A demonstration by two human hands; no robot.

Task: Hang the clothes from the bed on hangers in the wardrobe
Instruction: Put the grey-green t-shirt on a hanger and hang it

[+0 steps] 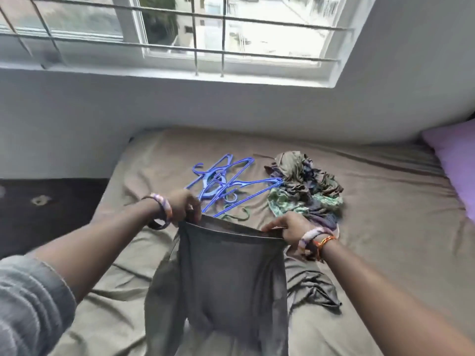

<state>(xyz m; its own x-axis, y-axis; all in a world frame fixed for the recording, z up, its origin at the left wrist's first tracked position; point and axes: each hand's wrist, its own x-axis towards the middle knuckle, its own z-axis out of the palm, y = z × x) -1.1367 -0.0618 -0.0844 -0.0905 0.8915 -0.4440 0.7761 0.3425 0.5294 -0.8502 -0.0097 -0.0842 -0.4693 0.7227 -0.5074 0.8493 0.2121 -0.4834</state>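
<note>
Both hands (pixel 185 205) (pixel 288 227) grip the grey garment's (pixel 228 273) top edge above the bed (pixel 372 201).

Left hand (pixel 185 204) and right hand (pixel 288 227) gripping the waistband of grey trousers (pixel 228 273) held up over the bed (pixel 385 206), blue hangers (pixel 223 186) beyond the trousers, crumpled clothes pile (pixel 305 186) right of the hangers, purple pillow (pixel 455 165) far right

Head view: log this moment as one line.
left hand: grips grey garment top edge | right hand: grips same edge | blue hangers, clothes pile: on bed
</note>
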